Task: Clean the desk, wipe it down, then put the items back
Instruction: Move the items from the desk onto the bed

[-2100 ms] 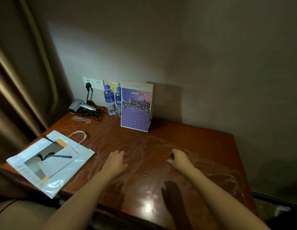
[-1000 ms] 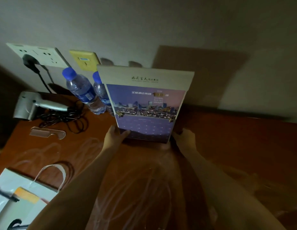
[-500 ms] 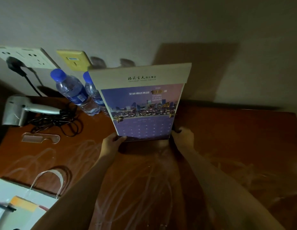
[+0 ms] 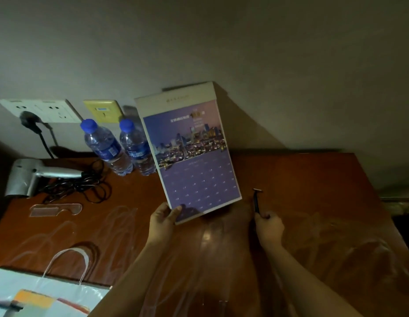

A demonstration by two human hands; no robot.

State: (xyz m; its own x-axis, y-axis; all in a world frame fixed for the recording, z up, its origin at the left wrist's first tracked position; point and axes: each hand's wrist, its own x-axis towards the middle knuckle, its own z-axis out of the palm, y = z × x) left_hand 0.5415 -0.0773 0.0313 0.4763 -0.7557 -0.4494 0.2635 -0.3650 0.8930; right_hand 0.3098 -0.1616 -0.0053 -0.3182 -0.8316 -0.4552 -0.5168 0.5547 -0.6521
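Now I am gripping the tilted calendar [image 4: 189, 154] by its lower corner in my left hand [image 4: 164, 221], while my right hand [image 4: 268, 226] is pinching a thin dark razor [image 4: 256, 200] above the desk [image 4: 313, 202].

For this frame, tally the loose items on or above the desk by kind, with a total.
Clear plastic water bottles with blue caps: 2
Purple-and-white desk calendar, gripped by the left hand: 1
Silver hair dryer with black cord: 1
Clear plastic comb: 1
White paper bag: 1
Thin black tool pinched by the right hand: 1
Total: 7
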